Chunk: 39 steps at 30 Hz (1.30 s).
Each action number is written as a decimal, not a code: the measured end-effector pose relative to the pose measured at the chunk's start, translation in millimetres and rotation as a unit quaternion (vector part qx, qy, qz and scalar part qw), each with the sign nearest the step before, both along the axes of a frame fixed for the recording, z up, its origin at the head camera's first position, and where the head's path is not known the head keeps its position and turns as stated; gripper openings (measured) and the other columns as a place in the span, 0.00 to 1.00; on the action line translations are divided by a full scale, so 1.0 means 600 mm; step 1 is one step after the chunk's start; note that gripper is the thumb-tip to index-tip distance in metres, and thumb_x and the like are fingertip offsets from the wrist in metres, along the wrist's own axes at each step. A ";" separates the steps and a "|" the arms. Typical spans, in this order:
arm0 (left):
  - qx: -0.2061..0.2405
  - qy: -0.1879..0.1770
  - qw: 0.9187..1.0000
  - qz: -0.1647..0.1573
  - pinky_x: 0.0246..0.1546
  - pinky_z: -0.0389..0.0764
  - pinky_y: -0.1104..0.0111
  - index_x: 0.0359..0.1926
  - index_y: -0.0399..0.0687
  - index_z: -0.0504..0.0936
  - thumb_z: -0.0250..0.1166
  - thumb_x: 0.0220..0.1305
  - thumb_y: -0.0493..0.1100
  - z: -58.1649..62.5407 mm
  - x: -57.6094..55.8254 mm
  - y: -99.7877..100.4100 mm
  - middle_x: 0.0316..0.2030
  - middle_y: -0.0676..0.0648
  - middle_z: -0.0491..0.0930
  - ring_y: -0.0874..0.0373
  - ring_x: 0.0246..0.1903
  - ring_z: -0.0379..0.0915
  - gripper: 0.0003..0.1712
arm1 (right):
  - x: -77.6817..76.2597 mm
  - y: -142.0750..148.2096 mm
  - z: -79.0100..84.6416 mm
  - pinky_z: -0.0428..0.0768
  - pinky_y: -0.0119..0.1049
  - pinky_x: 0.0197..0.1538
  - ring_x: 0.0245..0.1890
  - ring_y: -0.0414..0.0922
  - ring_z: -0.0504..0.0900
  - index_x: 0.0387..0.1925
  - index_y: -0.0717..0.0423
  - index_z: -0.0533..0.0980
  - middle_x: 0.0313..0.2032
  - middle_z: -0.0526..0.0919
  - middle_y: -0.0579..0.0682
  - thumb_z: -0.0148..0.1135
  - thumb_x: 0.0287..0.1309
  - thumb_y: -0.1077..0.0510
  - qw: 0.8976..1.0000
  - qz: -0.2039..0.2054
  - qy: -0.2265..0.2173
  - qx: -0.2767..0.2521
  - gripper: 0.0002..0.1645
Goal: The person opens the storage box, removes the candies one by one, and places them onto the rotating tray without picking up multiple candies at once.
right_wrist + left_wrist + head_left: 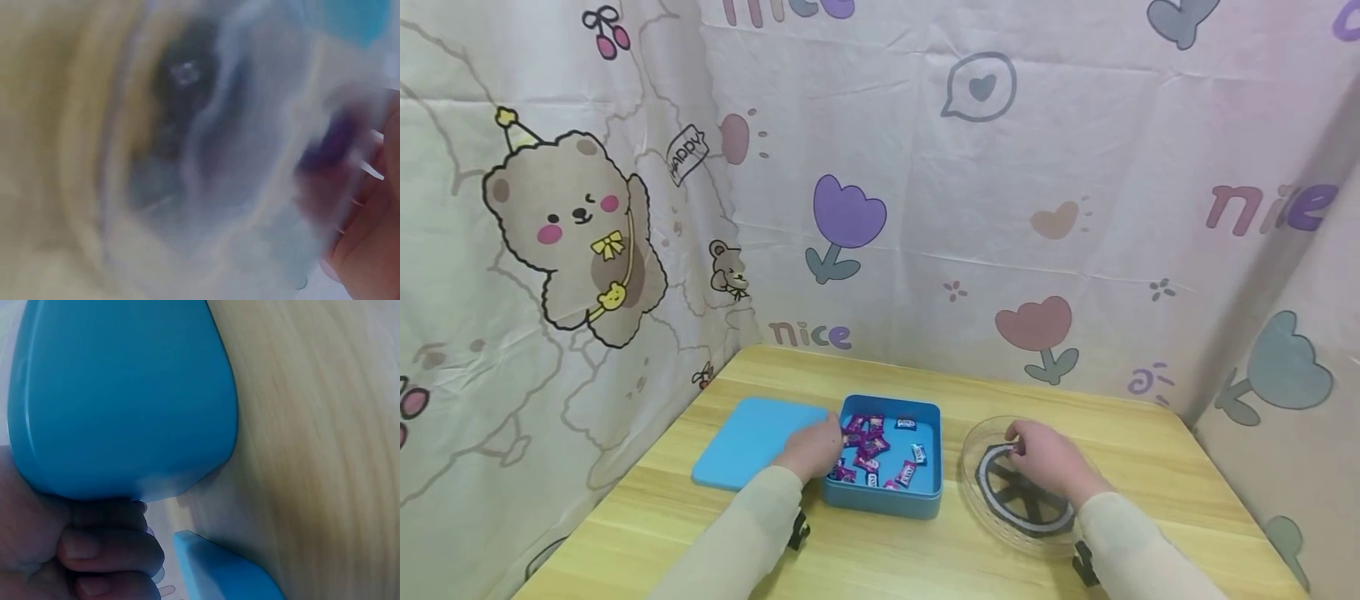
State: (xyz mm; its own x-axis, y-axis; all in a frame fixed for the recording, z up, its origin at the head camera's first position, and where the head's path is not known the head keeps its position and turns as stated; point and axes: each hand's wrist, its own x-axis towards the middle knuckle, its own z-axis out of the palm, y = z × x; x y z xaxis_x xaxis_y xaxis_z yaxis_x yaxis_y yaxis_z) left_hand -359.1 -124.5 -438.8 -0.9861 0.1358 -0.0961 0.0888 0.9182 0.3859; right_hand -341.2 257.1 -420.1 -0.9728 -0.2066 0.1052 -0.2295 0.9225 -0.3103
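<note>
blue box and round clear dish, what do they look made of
Blue box: likely plastic or painted metal, satin; smooth, rounded walls with soft highlights don't settle which. Round clear dish: probably glossy plastic or glass, since the tabletop shows through.

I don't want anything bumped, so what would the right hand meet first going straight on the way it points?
Probably the far rim of the clear round dish; depth is unclear, so the right hand might pass over it.

Pale printed cloth (910, 125) hangs before me, twelve o'clock | winking bear print (580, 242) at nine | teal tulip print (1290, 362) at three | wood-grain surface (917, 558) at six
</note>
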 end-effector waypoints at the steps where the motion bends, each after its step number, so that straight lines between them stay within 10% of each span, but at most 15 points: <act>1: 0.003 -0.002 1.000 0.003 0.65 0.66 0.43 0.75 0.28 0.55 0.45 0.81 0.42 0.000 0.000 0.000 0.70 0.32 0.66 0.37 0.69 0.63 0.30 | 0.001 0.001 -0.003 0.81 0.46 0.39 0.32 0.41 0.78 0.45 0.54 0.80 0.32 0.80 0.43 0.70 0.57 0.59 1.000 0.000 0.000 0.004 0.13; 19: 0.003 0.000 1.000 0.002 0.64 0.67 0.42 0.75 0.28 0.56 0.45 0.81 0.43 0.004 0.004 -0.001 0.69 0.31 0.66 0.36 0.68 0.63 0.31 | 0.010 0.009 -0.029 0.83 0.51 0.45 0.38 0.45 0.82 0.46 0.55 0.81 0.36 0.83 0.45 0.69 0.51 0.63 1.000 0.001 0.005 0.005 0.18; 39: 0.019 -0.015 1.000 0.008 0.66 0.64 0.41 0.77 0.31 0.53 0.41 0.81 0.44 -0.001 -0.003 -0.004 0.72 0.32 0.62 0.36 0.70 0.59 0.31 | 0.020 -0.066 0.020 0.79 0.53 0.55 0.52 0.51 0.81 0.53 0.52 0.80 0.51 0.83 0.51 0.68 0.57 0.57 0.999 0.021 0.006 -0.023 0.21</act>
